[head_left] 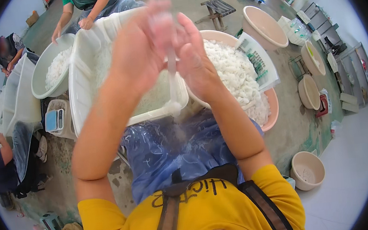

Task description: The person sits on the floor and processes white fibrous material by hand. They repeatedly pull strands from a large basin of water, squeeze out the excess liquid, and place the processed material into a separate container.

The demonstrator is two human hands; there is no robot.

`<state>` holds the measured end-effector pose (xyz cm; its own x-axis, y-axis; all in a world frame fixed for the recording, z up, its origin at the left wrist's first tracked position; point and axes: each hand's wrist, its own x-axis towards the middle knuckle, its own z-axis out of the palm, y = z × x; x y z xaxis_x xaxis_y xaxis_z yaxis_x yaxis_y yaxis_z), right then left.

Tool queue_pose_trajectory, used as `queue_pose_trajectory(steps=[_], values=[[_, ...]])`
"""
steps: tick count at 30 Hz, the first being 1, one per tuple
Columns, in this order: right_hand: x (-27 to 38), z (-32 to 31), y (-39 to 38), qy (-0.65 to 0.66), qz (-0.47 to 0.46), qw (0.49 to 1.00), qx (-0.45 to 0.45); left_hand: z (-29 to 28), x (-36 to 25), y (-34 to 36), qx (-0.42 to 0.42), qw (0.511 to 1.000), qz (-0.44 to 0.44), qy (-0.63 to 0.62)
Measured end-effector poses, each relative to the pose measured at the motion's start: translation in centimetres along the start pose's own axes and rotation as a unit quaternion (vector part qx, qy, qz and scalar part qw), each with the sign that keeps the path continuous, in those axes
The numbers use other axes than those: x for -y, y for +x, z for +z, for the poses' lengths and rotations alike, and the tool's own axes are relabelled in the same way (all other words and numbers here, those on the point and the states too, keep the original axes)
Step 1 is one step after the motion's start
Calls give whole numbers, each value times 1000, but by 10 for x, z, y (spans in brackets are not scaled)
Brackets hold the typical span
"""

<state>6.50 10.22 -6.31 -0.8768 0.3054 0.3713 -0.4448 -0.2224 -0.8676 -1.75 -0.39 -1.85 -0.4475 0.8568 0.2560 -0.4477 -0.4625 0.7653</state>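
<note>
Both my hands are raised close together over a white rectangular tub [76, 94] of cloudy liquid. From between them a soft, translucent whitish strip [171, 68] hangs down past the tub's near rim, and its kind I cannot make out. My left hand [140, 44] has its fingers closed about the strip's upper part, smeared by motion. Beside it, my right hand [197, 63] appears to pinch the strip at thumb height, with one finger stretched upward. Just right of my right hand is a large basin heaped with white, lumpy pieces [230, 67].
A green-white printed sheet [258, 60] leans at the heap's right. A pink basin [273, 109] sits under it. Left are a pale round basin [37, 84] and a small scale [54, 120]. A person [91, 9] sits opposite; others work at left. A stool [218, 11] stands behind.
</note>
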Motion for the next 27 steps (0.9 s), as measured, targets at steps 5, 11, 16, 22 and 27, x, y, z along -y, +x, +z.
queue_pose_trajectory(steps=[5, 11, 16, 22, 27], values=[[-51, -7, -12, -299, 85, 928, 206, 75, -65, 29, -144, 940, 308, 29], [-124, -73, -63, -600, -52, 779, 178, 18, -82, -4, -143, 964, 213, 70], [-71, -22, -22, -21, 91, 994, 50, -20, 8, -19, -129, 978, -39, -160], [-48, 3, -50, -276, -25, 954, 115, -45, 35, -26, -98, 974, 53, -195], [-40, -11, -24, -410, -227, 882, -38, -31, 91, -42, -256, 956, 90, -115]])
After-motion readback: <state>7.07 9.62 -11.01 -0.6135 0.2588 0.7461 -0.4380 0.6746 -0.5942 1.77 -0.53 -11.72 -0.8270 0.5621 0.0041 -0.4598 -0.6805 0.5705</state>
